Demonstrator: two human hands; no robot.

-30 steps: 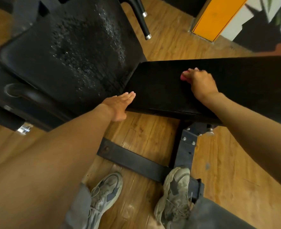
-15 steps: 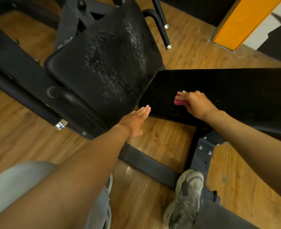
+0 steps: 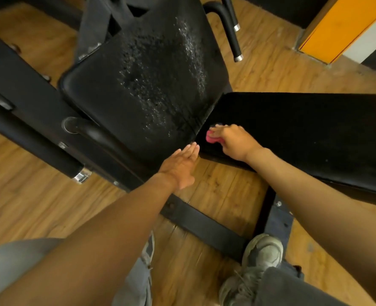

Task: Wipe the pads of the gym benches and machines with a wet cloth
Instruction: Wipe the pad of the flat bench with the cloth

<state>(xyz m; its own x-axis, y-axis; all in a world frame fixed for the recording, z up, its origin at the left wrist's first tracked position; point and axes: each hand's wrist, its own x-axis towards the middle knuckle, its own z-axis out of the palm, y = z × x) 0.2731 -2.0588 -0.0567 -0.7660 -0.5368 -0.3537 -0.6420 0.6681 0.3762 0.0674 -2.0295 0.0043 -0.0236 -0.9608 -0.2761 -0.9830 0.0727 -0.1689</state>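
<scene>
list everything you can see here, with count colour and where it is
seat pad: 1, black, speckled with droplets, upper centre, tilted
long bench pad: 1, black, right
cloth: 1, pink, on the near-left end of the long bench pad, under the right hand
handles: 2, black with chrome ends, top centre
roller bar: 1, black, chrome end cap, left
base frame: 1, black, on the floor
floor: wood, brown
panel: 1, orange, top right
shoes: 2, grey, bottom
left hand: flat, fingers straight, at the seat pad's near corner
right hand: gripping the cloth
</scene>
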